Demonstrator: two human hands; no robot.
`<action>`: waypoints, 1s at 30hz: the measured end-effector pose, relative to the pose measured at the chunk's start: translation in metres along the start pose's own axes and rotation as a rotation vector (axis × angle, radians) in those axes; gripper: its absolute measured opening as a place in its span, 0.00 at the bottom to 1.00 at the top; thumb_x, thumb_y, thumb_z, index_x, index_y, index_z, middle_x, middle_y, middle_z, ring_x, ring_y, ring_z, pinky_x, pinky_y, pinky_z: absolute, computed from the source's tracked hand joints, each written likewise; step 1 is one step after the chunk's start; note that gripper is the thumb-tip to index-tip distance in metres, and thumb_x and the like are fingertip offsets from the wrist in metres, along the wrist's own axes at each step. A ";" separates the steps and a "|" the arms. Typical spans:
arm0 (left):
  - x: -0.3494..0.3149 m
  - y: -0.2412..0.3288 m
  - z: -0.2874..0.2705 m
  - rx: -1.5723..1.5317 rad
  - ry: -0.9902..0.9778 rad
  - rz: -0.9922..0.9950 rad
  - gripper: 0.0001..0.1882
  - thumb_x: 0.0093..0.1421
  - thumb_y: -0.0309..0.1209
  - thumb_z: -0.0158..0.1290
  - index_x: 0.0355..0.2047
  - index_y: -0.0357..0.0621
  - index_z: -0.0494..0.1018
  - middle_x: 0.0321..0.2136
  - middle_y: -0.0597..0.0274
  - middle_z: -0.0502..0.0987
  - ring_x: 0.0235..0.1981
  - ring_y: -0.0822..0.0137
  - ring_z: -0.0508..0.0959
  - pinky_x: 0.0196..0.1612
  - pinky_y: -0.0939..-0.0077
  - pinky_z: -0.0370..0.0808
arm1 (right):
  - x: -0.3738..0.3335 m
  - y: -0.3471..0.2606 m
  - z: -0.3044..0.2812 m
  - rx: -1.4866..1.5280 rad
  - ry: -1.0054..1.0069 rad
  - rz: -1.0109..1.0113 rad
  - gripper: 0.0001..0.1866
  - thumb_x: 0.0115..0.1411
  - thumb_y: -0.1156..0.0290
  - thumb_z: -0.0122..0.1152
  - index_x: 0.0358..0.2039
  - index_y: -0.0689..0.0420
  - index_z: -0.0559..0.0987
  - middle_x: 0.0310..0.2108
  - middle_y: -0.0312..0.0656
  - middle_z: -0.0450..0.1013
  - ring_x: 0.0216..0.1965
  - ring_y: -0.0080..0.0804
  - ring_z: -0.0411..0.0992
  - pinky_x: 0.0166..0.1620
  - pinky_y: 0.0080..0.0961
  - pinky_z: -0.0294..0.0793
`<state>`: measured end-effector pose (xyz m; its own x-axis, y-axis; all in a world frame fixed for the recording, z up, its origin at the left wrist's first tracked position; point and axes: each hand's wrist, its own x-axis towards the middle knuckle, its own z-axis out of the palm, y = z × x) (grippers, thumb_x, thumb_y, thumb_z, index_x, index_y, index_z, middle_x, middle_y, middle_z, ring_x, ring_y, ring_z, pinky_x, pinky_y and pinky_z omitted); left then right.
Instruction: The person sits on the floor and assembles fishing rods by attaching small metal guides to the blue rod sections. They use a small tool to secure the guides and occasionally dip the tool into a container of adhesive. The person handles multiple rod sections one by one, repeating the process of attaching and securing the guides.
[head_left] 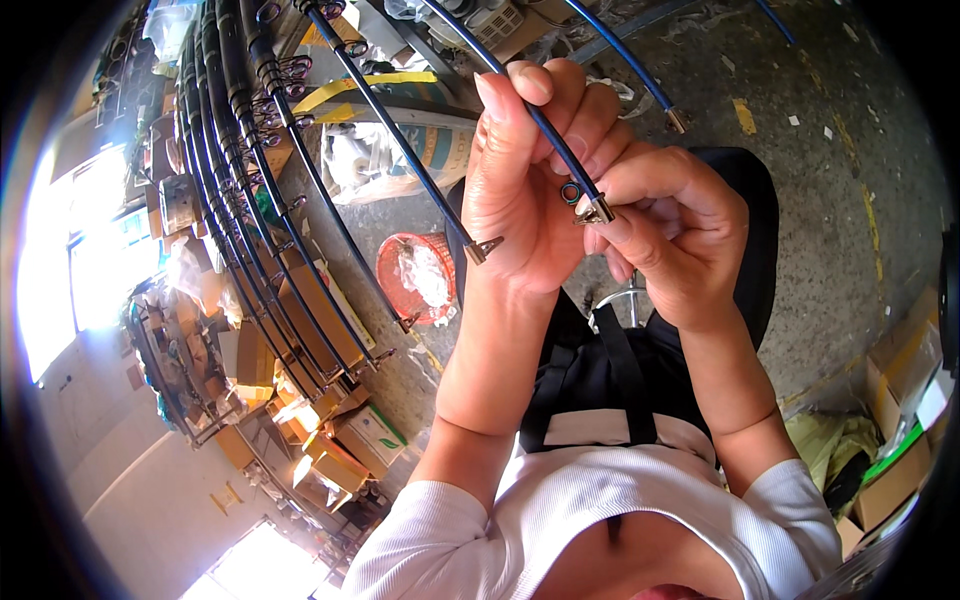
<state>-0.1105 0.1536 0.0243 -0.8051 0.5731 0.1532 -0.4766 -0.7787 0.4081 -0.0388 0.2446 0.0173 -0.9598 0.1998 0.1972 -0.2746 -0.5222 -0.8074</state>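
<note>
Person seated, both bare hands raised in front of the lap. Dark blue rod (548,128) slants across the left palm, long axis from far left to near right, metal end (602,209) lowest and closest to the body.

Left hand (512,185): palm turned up, fingers curled round the rod, thumb on its left side. Grips the shaft a little way back from the end.

Right hand (685,215): comes in from the right, thumb and forefinger pinching at the metal end, other fingers folded under. Exact contact partly hidden behind the fingertips.

Key relation: metal end lies just left of the right hand, which is the nearer of the two to it; left hand sits farther up the shaft. Small dark ring (570,193) stands off the shaft between the hands.

About: second rod (408,150) just left of the left hand, more dark rods (215,155) ranked farther left; blue rod (630,68) off to the far right. Red basket (384,268) on the floor, left of the left forearm.
</note>
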 end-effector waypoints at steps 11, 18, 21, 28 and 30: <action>-0.001 0.000 0.000 -0.006 -0.013 -0.024 0.14 0.62 0.45 0.44 0.34 0.50 0.72 0.20 0.74 0.56 0.22 0.78 0.57 0.27 0.85 0.60 | -0.001 0.001 0.001 -0.009 0.003 -0.005 0.05 0.51 0.84 0.59 0.30 0.65 0.74 0.25 0.36 0.70 0.18 0.14 0.64 0.20 0.10 0.61; -0.002 0.000 0.000 0.023 -0.015 -0.010 0.14 0.63 0.43 0.42 0.36 0.49 0.72 0.20 0.74 0.56 0.22 0.77 0.57 0.27 0.84 0.61 | -0.001 0.002 0.000 0.042 -0.009 -0.006 0.05 0.53 0.83 0.58 0.31 0.65 0.74 0.23 0.36 0.70 0.17 0.13 0.64 0.19 0.10 0.61; -0.002 0.000 -0.001 0.031 -0.025 -0.005 0.14 0.64 0.42 0.42 0.36 0.49 0.71 0.20 0.73 0.56 0.22 0.77 0.57 0.27 0.84 0.61 | -0.001 0.002 0.000 0.035 -0.002 0.000 0.05 0.53 0.82 0.58 0.31 0.65 0.74 0.23 0.36 0.70 0.17 0.13 0.64 0.19 0.10 0.61; -0.002 0.000 -0.001 0.038 -0.020 0.005 0.13 0.64 0.42 0.41 0.36 0.49 0.71 0.20 0.73 0.56 0.22 0.77 0.56 0.27 0.84 0.61 | -0.001 0.002 0.000 0.032 -0.002 -0.004 0.05 0.53 0.83 0.58 0.32 0.65 0.74 0.23 0.36 0.70 0.18 0.13 0.65 0.19 0.09 0.61; -0.003 -0.001 -0.002 0.028 -0.015 0.002 0.14 0.64 0.42 0.41 0.36 0.49 0.71 0.20 0.73 0.56 0.22 0.77 0.56 0.27 0.84 0.61 | -0.001 0.002 0.000 0.029 -0.003 -0.002 0.05 0.53 0.83 0.58 0.32 0.65 0.75 0.23 0.36 0.70 0.18 0.13 0.65 0.19 0.10 0.61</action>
<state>-0.1085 0.1519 0.0221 -0.8006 0.5753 0.1673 -0.4645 -0.7724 0.4331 -0.0386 0.2434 0.0150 -0.9593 0.1989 0.2007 -0.2785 -0.5456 -0.7904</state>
